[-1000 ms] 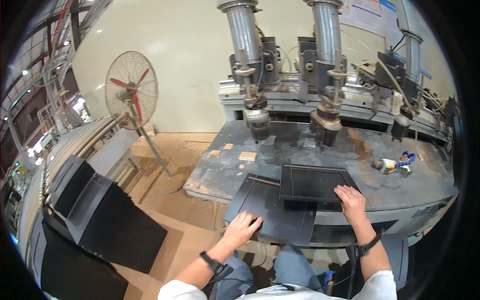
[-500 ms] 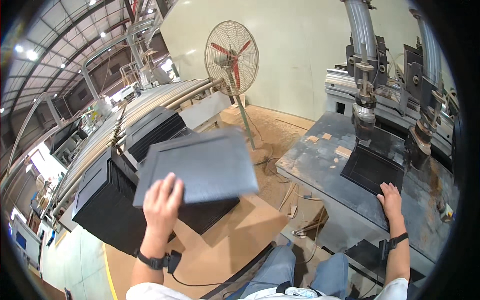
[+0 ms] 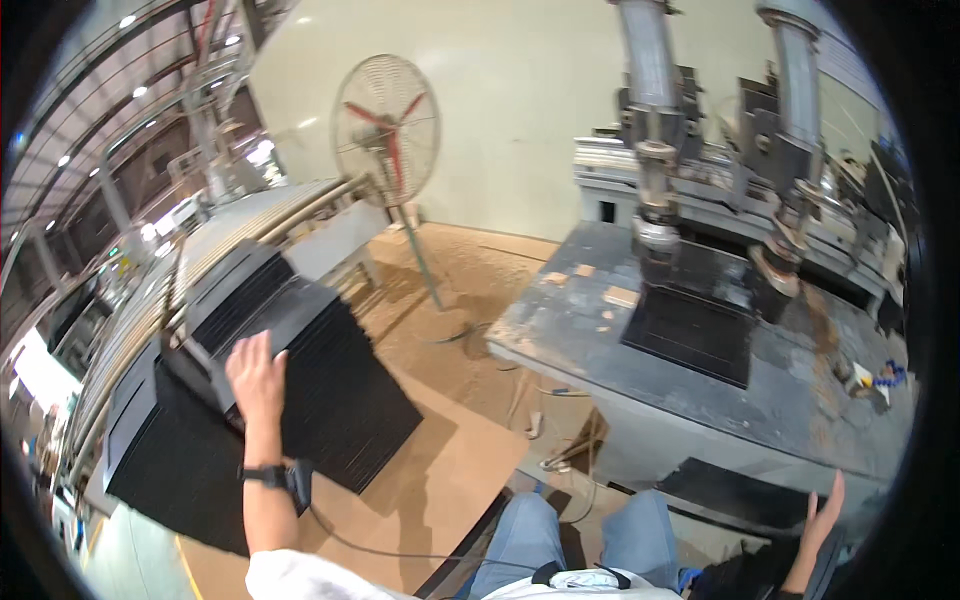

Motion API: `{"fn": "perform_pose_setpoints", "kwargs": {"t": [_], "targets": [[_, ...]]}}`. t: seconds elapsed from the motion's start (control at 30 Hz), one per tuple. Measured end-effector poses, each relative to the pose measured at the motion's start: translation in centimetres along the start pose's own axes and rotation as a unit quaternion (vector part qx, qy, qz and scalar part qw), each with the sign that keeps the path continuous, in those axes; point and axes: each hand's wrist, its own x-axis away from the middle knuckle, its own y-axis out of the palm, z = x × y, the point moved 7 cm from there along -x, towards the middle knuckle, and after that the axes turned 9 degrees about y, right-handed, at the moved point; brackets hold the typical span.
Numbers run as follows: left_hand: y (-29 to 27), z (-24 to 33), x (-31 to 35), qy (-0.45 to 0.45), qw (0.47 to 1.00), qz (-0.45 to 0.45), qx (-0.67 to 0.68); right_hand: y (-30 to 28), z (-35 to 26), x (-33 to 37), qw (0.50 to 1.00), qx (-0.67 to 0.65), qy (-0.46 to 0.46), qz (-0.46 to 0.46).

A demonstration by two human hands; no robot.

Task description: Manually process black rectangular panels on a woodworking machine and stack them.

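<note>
My left hand (image 3: 257, 375) rests at the edge of a tall stack of black framed panels (image 3: 350, 400), its fingers stretched out over the top one. Another pile of black panels (image 3: 170, 480) stands to its left, and a third pile (image 3: 235, 285) sits behind. Low at the right, my right hand (image 3: 822, 515) is raised with its fingers extended and nothing visible in it. Beside it, below the machine table (image 3: 560, 330), lies a dark flat sheet (image 3: 735, 488). One black panel (image 3: 690, 330) lies flat on that table, under the machine heads.
Two vertical machine heads (image 3: 657, 235) with grey hoses stand over the table. Wood scraps (image 3: 620, 297) lie on it. A caged standing fan (image 3: 388, 130) stands at the back amid sawdust. The stacks rest on a brown board (image 3: 440, 450). A roller conveyor (image 3: 230, 250) runs at left.
The panel that my left hand carried is down on the middle stack. My right hand has left the panel on the machine table and dropped lower. The view has shifted to the right.
</note>
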Motion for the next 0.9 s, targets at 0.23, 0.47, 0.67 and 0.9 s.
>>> {"fn": "perform_pose_setpoints", "kwargs": {"t": [0.23,0.47,0.67,0.9], "targets": [[-3.4,24.5,-2.5,0.19,0.879,0.156,0.408,-2.8,12.2,19.4,0.935,0.169,0.293,-0.106],[-4.6,55.5,-6.2,0.346,0.767,-0.005,0.541,-11.6,6.2,15.3,0.941,0.202,0.272,-0.003],[-2.9,61.7,-6.0,0.333,0.765,-0.151,0.53,-17.4,-6.2,7.0,0.996,0.034,0.057,0.06],[-7.9,52.2,0.8,0.381,0.756,0.016,0.532,-5.3,-22.1,-5.5,0.966,-0.071,-0.249,-0.014]]}}
